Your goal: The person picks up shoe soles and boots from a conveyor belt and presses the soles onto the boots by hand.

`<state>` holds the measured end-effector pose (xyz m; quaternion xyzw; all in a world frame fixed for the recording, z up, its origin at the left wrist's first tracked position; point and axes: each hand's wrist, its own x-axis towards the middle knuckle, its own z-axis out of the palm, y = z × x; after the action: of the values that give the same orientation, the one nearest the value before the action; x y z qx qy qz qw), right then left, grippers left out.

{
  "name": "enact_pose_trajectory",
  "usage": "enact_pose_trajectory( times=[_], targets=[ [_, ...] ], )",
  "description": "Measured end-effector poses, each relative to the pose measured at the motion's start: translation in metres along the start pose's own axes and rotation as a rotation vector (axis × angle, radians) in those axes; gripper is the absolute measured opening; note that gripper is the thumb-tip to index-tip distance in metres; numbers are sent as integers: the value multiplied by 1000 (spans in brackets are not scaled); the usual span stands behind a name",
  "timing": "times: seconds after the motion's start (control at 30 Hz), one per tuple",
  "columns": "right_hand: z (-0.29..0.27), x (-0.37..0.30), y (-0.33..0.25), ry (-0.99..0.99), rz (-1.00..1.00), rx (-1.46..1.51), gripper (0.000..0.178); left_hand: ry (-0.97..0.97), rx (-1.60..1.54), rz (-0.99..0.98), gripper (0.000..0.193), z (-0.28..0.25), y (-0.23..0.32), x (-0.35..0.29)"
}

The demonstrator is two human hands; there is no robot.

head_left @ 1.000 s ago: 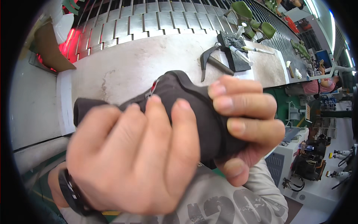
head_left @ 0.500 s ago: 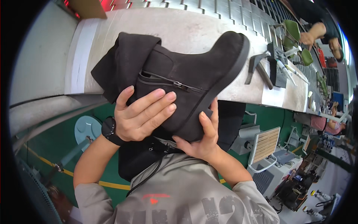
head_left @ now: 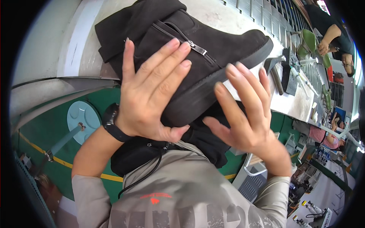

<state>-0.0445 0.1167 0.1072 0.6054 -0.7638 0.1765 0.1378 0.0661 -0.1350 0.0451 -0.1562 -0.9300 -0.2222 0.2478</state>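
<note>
Boot: on its side at my 12 o'clock, toe toward 2.
My left hand: fingers spread across its side.
My right hand: fingers apart by the sole; touching, I can't tell.
Feel: probably light, shaft floppy, sole firm; I'd grip the heel.

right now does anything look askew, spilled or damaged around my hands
Only the dark boot looks a little askew: its shaft is folded over at the upper left and its zipper gapes above the silver pull, so it looks half open. No clear damage or spill shows.
</note>
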Motion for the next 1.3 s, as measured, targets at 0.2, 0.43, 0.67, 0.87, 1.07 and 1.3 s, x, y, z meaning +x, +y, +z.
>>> enact_pose_trajectory(
  times=[0.2, 0.43, 0.67, 0.87, 1.07, 1.3],
  targets=[
    [18, 27, 18, -87, -194, 35, 45, 150, -48, -168, 93, 19, 21, -7],
    [30, 30, 27, 27, -220, 168, 40, 167, -55, -202, 91, 26, 22, -9],
    [36, 25, 32, 27, -230, 276, 36, 188, -84, -226, 80, 27, 24, -9],
    [37, 25, 33, 48, -251, 275, 37, 179, -82, -193, 79, 30, 22, -13],
    [29, 30, 28, -9, -196, 239, 40, 190, -111, -176, 78, 30, 24, -13],
    [-7, 34, 56, -134, -35, -30, 56, 200, -189, -188, 73, 29, 25, -13]
  ],
)
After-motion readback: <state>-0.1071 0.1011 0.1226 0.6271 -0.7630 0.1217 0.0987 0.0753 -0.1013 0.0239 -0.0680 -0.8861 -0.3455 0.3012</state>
